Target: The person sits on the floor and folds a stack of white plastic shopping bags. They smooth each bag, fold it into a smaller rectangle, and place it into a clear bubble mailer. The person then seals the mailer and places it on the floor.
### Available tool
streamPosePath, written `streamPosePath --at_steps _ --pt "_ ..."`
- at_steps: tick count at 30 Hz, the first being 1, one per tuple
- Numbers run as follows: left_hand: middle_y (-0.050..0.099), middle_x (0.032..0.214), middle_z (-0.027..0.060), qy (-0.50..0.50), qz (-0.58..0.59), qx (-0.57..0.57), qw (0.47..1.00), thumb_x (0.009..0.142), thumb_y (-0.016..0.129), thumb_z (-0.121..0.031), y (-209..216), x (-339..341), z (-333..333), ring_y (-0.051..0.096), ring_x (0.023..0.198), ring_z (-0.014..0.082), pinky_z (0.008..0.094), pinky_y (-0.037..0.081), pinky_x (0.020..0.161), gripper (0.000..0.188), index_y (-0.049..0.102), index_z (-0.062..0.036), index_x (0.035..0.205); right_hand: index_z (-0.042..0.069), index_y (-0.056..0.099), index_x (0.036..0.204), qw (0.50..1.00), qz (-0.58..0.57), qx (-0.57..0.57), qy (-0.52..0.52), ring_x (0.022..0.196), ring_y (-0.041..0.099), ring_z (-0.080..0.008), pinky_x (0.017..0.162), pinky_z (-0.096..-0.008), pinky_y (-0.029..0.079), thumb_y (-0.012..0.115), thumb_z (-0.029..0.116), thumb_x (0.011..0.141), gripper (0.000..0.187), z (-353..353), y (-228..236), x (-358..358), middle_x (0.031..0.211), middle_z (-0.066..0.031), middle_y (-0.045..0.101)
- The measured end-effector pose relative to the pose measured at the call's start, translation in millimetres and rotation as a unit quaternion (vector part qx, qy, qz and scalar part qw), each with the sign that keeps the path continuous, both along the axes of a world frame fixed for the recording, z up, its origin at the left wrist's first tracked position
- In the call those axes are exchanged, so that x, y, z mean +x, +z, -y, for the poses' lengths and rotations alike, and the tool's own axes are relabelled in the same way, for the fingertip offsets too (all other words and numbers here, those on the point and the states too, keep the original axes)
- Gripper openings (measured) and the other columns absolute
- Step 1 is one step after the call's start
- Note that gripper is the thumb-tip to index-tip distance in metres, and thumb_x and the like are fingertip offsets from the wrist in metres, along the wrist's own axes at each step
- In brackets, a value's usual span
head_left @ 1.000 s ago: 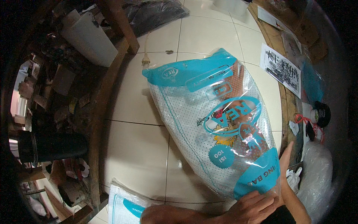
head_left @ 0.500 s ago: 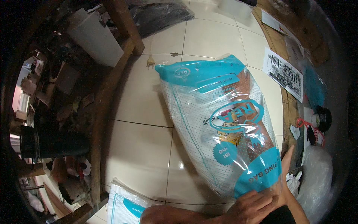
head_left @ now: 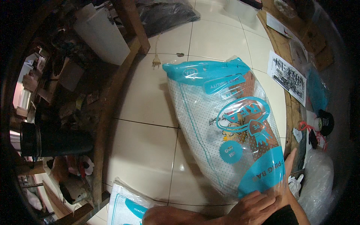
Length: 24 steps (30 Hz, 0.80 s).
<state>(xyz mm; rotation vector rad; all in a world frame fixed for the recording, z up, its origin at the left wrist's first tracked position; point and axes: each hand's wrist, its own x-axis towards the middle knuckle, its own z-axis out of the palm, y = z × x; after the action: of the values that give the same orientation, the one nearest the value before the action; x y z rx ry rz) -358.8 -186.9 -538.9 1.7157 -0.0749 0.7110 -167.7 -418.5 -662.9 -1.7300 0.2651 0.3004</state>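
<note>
A large clear plastic bag with turquoise printing (head_left: pixel 202 123) lies slantwise on the tiles. White perforated sheets and a brown piece show through its film. My left hand (head_left: pixel 257 206) reaches across from the left at the bag's near end, its fingers curled closed on the plastic edge. My right hand (head_left: pixel 289 168) is against the near right corner, its thumb stretched up along the side and the other fingers hidden behind the plastic. Beside my left forearm lies a second white and turquoise package (head_left: pixel 122 200), partly covered by the arm.
A wooden frame (head_left: pixel 105 112) runs along the left, with a black cylinder (head_left: pixel 63 139) beyond it. A plug (head_left: pixel 156 62) lies on the floor above the bag. At right are a wooden board (head_left: pixel 272 32), a printed sheet (head_left: pixel 287 77) and crumpled clear plastic (head_left: pixel 318 180).
The whole view has shifted slightly, so the floor and bag appear a little further right. Both hands keep nearly the same places at the bag's near end.
</note>
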Motion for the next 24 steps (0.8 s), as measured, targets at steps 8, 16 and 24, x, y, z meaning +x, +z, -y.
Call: streamPosePath --at_steps 8,16,24 --pt "0.062 0.096 0.0072 0.014 -0.016 0.036 0.999 0.075 0.071 -0.010 -17.9 -1.0 10.3 0.063 0.086 0.0250 0.0415 0.046 0.077 0.032 0.068 -0.0016 0.106 0.002 0.040 0.144 0.952 -0.163 0.260 -0.002 0.133 0.042 -0.0317 0.114 -0.0425 0.030 0.036 0.071 0.094 0.085 -46.7 28.0 -15.2 0.144 -0.0147 0.045" --pt "0.055 0.092 0.0050 -0.057 -0.048 0.168 0.983 0.077 0.058 -0.016 -35.4 9.4 19.8 0.056 0.091 0.0204 0.0360 0.043 0.072 0.027 0.063 -0.0057 0.101 0.010 0.040 0.146 0.904 -0.246 0.349 -0.007 0.132 0.043 -0.0347 0.110 -0.0547 0.032 0.035 0.078 0.089 0.089 -72.6 74.9 -31.3 0.145 -0.0141 0.045" --pt "0.054 0.089 0.0042 -0.048 -0.064 0.224 0.971 0.078 0.058 -0.015 -45.0 14.1 31.1 0.055 0.088 0.0202 0.0357 0.042 0.074 0.021 0.061 -0.0065 0.097 0.002 0.044 0.140 0.763 0.390 -0.448 0.255 0.136 0.040 -0.0373 0.109 -0.0550 0.033 0.048 0.046 0.088 0.069 -81.6 -15.6 -12.1 0.148 -0.0197 0.041"
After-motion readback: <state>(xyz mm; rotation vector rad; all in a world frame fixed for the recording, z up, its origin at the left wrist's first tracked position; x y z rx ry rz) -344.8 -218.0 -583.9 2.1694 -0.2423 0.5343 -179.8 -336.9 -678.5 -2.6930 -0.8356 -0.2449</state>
